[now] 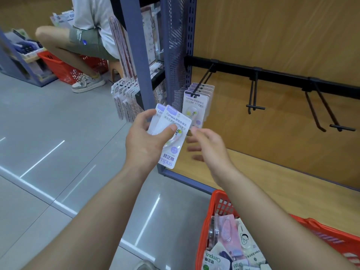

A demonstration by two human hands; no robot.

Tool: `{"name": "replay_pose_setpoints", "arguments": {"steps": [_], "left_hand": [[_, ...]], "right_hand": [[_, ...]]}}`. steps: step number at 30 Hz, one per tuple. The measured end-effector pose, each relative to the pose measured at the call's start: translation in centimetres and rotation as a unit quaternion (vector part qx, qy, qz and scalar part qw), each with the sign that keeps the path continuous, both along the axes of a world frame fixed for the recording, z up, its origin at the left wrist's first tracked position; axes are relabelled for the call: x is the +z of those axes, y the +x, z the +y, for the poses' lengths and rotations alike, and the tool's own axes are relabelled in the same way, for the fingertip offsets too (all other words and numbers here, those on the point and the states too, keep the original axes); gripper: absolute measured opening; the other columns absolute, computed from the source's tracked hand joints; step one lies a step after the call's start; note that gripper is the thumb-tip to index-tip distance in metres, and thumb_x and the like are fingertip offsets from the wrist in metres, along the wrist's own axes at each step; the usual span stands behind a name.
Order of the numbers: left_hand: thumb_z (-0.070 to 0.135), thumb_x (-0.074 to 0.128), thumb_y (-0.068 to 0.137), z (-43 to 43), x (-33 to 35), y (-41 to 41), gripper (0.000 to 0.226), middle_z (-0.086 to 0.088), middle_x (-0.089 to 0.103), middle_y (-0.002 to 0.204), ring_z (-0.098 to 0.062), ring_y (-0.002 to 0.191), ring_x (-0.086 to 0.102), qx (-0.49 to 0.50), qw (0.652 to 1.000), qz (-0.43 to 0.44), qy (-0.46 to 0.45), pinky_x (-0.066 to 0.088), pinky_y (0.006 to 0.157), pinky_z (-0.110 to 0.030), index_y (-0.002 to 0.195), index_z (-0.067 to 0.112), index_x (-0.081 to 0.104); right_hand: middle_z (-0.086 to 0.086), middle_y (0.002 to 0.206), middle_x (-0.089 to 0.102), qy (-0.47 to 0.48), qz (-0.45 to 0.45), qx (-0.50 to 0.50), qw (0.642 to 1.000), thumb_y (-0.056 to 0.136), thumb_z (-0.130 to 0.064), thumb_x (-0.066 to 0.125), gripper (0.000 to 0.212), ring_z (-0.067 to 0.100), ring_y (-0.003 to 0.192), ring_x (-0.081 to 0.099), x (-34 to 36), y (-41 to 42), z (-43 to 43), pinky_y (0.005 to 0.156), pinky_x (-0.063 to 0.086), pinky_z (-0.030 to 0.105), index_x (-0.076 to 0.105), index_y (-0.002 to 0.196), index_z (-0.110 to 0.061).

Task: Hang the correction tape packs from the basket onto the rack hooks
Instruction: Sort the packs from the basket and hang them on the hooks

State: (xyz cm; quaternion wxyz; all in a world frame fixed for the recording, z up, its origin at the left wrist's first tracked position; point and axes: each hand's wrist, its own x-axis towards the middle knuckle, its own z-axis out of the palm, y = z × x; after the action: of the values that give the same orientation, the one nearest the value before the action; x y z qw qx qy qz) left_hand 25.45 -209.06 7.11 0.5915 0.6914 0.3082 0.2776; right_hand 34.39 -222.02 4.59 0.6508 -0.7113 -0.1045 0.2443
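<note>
Beside the rack (pixel 276 76), left grip (pixel 144 142) round half-overlapped packs (pixel 172 131); right grip (pixel 208 147) blurred, slack, empty.

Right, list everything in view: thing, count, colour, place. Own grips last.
held packs: two showing, white with lilac tops, in the left grip
hung packs: one stack, white and lilac, on the leftmost hook
hooks: three, black, on the rail; the two right ones bare
near basket: one, red, bottom right, assorted packs inside
far basket: one, red, on the floor upper left
seated person: one, pale top and green shorts, upper left
rack post: one, blue-grey, perforated, left of the rail
left grip: holds the held packs
right grip: open, just right of the held packs, holding nothing
</note>
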Motion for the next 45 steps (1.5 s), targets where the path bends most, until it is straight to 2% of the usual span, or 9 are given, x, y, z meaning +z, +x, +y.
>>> {"name": "replay_pose_setpoints", "arguments": {"steps": [3, 9, 12, 15, 24, 28, 36, 41, 45], "left_hand": [[0.026, 0.089, 0.077, -1.1, 0.3, 0.6, 0.054, 0.009, 0.073, 0.107, -0.011, 0.096, 0.073, -0.029, 0.999, -0.013, 0.007, 0.059, 0.078, -0.032, 0.121, 0.038, 0.059], [0.031, 0.073, 0.095, -2.6, -0.5, 2.0, 0.037, 0.002, 0.072, 0.113, -0.012, 0.098, 0.072, -0.047, 0.999, -0.017, 0.013, 0.057, 0.08, -0.028, 0.126, 0.036, 0.055], [0.025, 0.07, 0.097, -1.9, -1.3, 3.4, 0.038, -0.002, 0.071, 0.112, -0.016, 0.096, 0.07, -0.024, 1.0, 0.013, -0.004, 0.057, 0.078, -0.035, 0.129, 0.027, 0.05], [0.023, 0.075, 0.093, 0.0, -1.3, 5.5, 0.032, -0.007, 0.075, 0.112, -0.026, 0.095, 0.075, -0.033, 0.999, 0.015, -0.03, 0.062, 0.079, -0.047, 0.12, 0.015, 0.062], [0.009, 0.071, 0.096, 3.0, -1.8, 8.0, 0.02, 0.0, 0.078, 0.103, -0.015, 0.081, 0.075, -0.123, 0.992, 0.001, -0.039, 0.062, 0.066, -0.032, 0.106, 0.024, 0.062], [0.01, 0.07, 0.096, 3.4, -2.3, 8.6, 0.024, -0.005, 0.078, 0.107, -0.02, 0.086, 0.077, -0.129, 0.991, -0.003, -0.041, 0.063, 0.066, -0.035, 0.117, 0.021, 0.063], [0.017, 0.073, 0.096, 3.6, -3.1, 10.6, 0.025, -0.007, 0.076, 0.106, -0.031, 0.095, 0.076, -0.108, 0.994, 0.005, -0.007, 0.063, 0.079, -0.052, 0.12, 0.022, 0.07], [0.021, 0.075, 0.094, 3.4, -3.7, 13.7, 0.019, -0.004, 0.074, 0.107, -0.025, 0.093, 0.075, -0.084, 0.996, 0.018, 0.007, 0.064, 0.076, -0.043, 0.108, 0.03, 0.068], [0.02, 0.076, 0.093, 3.3, -3.6, 16.5, 0.012, 0.0, 0.074, 0.099, -0.03, 0.097, 0.075, -0.073, 0.997, 0.019, -0.014, 0.063, 0.081, -0.046, 0.103, 0.023, 0.071]], "right_hand": [[0.009, 0.1, 0.077, 0.058, 0.045, 0.049, 0.996, 0.099, -0.032, 0.066, 0.025, 0.022, 0.083, 0.075, 0.8, -1.5, -0.6, 0.077, 0.06, 0.04, 0.062, 0.108, -0.01], [0.01, 0.104, 0.076, 0.123, 0.116, -0.04, 0.985, 0.1, -0.016, 0.063, 0.018, 0.025, 0.084, 0.076, 1.6, 0.1, -3.2, 0.076, 0.063, 0.043, 0.056, 0.114, -0.008], [0.009, 0.105, 0.077, 0.081, 0.069, -0.091, 0.99, 0.099, -0.011, 0.063, 0.018, 0.022, 0.082, 0.075, 1.1, 1.4, -5.5, 0.071, 0.059, 0.04, 0.055, 0.115, -0.012], [0.005, 0.101, 0.078, 0.051, 0.028, -0.093, 0.994, 0.098, -0.009, 0.063, 0.019, 0.02, 0.081, 0.075, 0.6, 2.4, -7.3, 0.064, 0.058, 0.034, 0.054, 0.114, -0.012], [0.0, 0.091, 0.08, 0.017, 0.01, -0.057, 0.998, 0.098, -0.007, 0.064, 0.012, 0.016, 0.071, 0.074, -1.3, 3.5, -8.4, 0.056, 0.056, 0.031, 0.056, 0.106, -0.011], [0.002, 0.09, 0.08, 0.019, 0.02, -0.054, 0.998, 0.097, -0.008, 0.064, 0.013, 0.015, 0.068, 0.074, -2.1, 3.6, -7.8, 0.051, 0.055, 0.028, 0.057, 0.108, -0.01], [0.003, 0.093, 0.08, 0.011, 0.019, -0.048, 0.999, 0.098, -0.009, 0.064, 0.014, 0.016, 0.071, 0.073, -3.0, 4.0, -7.8, 0.054, 0.056, 0.03, 0.059, 0.11, -0.01], [0.001, 0.092, 0.08, -0.001, 0.008, -0.049, 0.999, 0.098, -0.011, 0.064, 0.012, 0.016, 0.072, 0.074, -3.4, 4.5, -8.1, 0.059, 0.057, 0.031, 0.059, 0.109, -0.012], [0.0, 0.093, 0.08, -0.006, -0.014, -0.056, 0.998, 0.098, -0.011, 0.066, 0.013, 0.02, 0.077, 0.075, -3.5, 4.8, -8.0, 0.069, 0.058, 0.04, 0.059, 0.108, -0.014]]}}
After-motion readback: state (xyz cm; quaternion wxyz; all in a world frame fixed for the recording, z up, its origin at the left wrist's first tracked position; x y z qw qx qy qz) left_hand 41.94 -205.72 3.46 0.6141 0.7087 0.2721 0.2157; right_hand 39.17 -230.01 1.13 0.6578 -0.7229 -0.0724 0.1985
